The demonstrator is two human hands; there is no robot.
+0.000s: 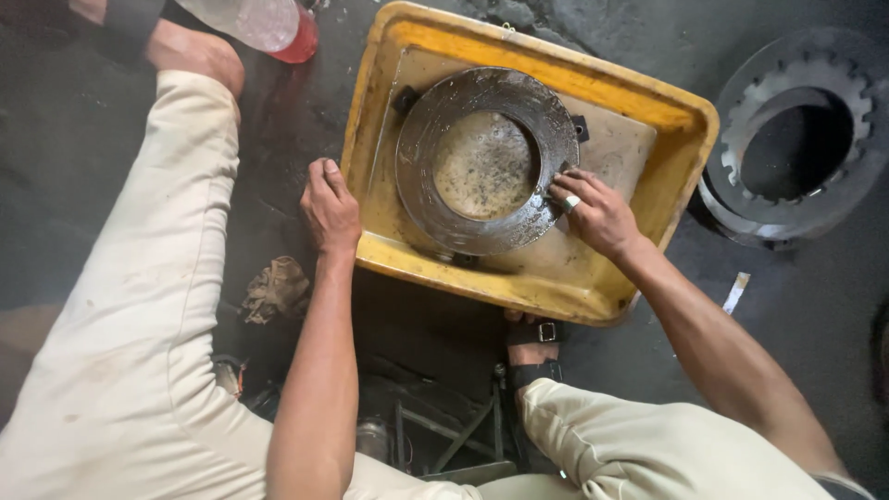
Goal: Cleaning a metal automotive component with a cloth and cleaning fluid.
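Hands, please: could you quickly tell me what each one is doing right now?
Left hand: curled over the yellow tub's rim, gripping it.
Right hand: fingers on the metal ring's edge in the tub, apparently gripping it.

The tub [681, 116] is yellow, its inside stained a dull tan. In it lies a dark grey metal ring [449, 199] with a brown speckled centre. Right of the tub sits a grey toothed ring [787, 218]. Left of the tub, the trousers [139, 306] are cream; above them, a bottle [278, 26] is red at the bottom. The floor [796, 315] is black.
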